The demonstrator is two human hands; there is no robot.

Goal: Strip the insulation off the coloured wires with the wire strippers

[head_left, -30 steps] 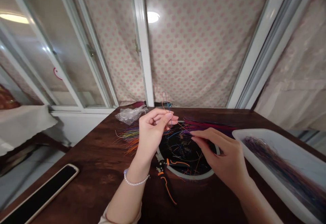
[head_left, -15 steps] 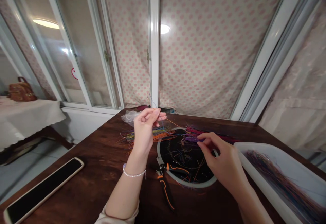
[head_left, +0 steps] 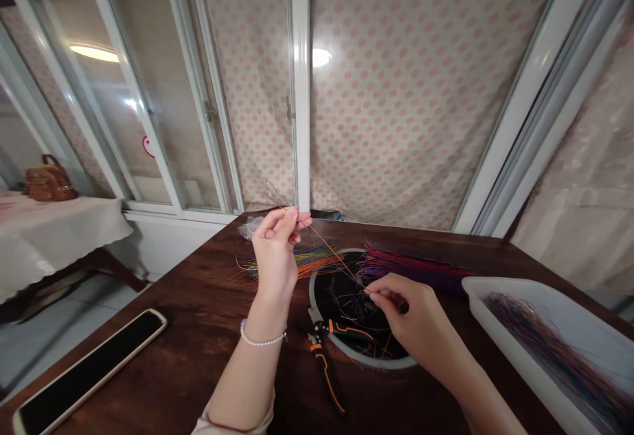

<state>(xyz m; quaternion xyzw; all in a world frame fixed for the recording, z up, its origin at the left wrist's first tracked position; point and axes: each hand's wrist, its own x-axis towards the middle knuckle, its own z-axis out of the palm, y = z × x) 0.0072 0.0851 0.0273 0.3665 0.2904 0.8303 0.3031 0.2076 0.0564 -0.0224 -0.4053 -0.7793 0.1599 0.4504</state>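
My left hand is raised above the table, pinching a thin orange wire between thumb and fingers, with a wire loop standing above the fingertips. The wire slants down to my right hand, whose fingertips pinch it over a round hoop stretched with black cloth. Many fine coloured wire ends poke from the cloth. Wire strippers with orange grips lie against the hoop's near edge, below and between my hands.
Bundles of coloured wires fan out behind the hoop and left of it on the dark wooden table. A white tray of wires sits right; a phone lies left, a plastic bag behind.
My right hand has dropped toward the hoop's middle and closed on the wire. The wire loop now tilts left above my left hand. The view has shifted slightly since the oldest frame.
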